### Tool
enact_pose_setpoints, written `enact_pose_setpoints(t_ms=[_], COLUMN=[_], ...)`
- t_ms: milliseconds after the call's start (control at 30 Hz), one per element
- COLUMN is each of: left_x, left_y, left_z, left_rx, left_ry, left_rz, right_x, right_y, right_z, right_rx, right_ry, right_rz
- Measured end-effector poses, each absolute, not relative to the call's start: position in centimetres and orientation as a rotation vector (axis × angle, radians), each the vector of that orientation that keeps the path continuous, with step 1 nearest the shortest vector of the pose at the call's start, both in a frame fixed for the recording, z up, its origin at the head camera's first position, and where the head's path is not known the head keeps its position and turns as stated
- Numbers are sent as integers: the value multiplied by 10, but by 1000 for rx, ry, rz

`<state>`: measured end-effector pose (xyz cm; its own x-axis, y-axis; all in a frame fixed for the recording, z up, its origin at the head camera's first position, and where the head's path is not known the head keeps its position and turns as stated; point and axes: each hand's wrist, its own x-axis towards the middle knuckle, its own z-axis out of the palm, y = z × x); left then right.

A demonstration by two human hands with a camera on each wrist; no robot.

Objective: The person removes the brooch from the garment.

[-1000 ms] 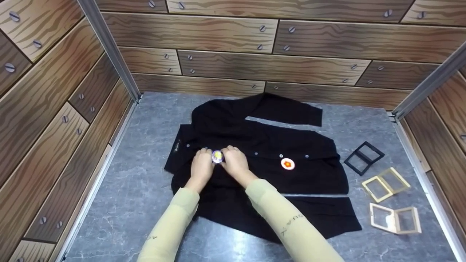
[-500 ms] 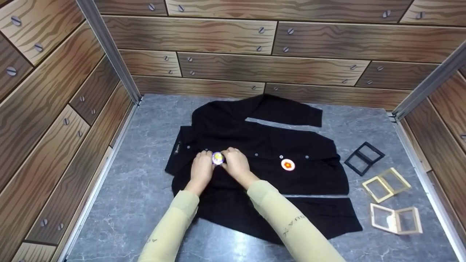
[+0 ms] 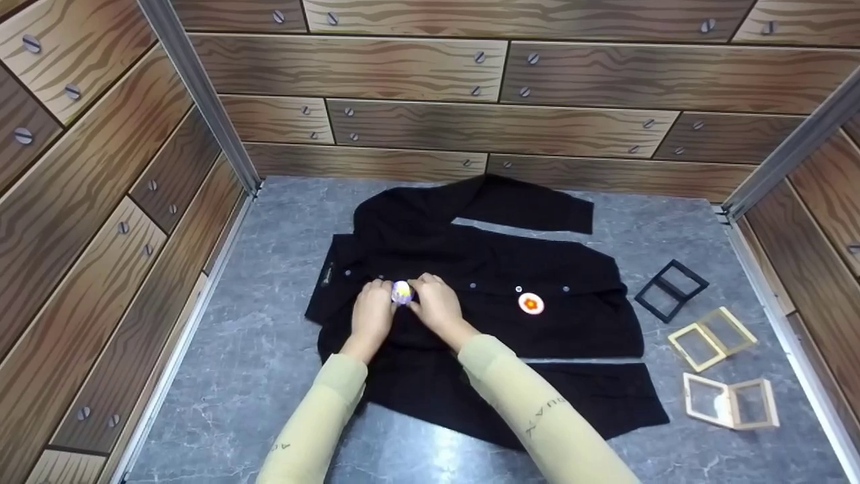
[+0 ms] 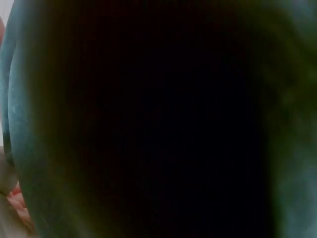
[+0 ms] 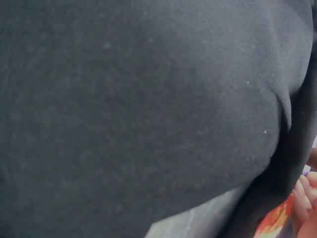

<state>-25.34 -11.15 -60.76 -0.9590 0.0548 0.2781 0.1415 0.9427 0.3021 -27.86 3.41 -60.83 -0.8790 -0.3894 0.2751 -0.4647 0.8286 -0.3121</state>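
Observation:
A black button-up shirt [image 3: 484, 329] lies spread on the grey floor, its collar to the left. Over its front, my left hand [image 3: 373, 312] and right hand [image 3: 437, 304] pinch a small round badge [image 3: 402, 293] from either side. The badge is purple, white and yellow; whether its pin is through the cloth is hidden. To its right, a white badge with an orange flower [image 3: 531, 304] sits on the shirt. Dark cloth fills most of the left wrist view, with fingers [image 4: 17, 213] at the edge. In the right wrist view, fingers [image 5: 307, 198] appear at the lower right.
Three open two-part frames lie to the right of the shirt: a black one [image 3: 672, 290], a yellow one [image 3: 712, 339] and a pale beige one [image 3: 731, 401]. Wood-patterned walls [image 3: 416, 124] enclose the back and both sides.
Both hands stay in the same place on the badge, whose face looks slightly more tilted. The head view has shifted a little; shirt and frames lie as before.

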Motion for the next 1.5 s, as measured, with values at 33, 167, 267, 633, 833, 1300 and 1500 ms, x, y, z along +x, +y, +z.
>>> enact_pose_setpoints(t_ms=[33,167,267,633,833,1300,1500], left_x=[-254,-255,-253,-249,-249,-247,-246], left_y=[-112,-111,-111,-112,-114,-117,-117], left_z=[-607,-607,-607,-605,-606,-603,-602], left_rx=[-148,-160,-158,-152,-168,-183,-193], left_ry=[-2824,-2801,-2802,-2775,-2744,-2720,-2710], left_rz=[-472,-475,-475,-511,-501,-573,-571], right_x=[-279,-280,-280,-277,-277,-277,-277], right_y=[34,35,35,34,34,37,38], right_z=[-608,-605,-605,-605,-601,-594,-593], right_rx=[666,675,677,631,631,692,703], right_ry=[-2810,-2811,-2807,-2810,-2796,-2792,-2756], right_rz=[566,599,626,718,748,678,662])
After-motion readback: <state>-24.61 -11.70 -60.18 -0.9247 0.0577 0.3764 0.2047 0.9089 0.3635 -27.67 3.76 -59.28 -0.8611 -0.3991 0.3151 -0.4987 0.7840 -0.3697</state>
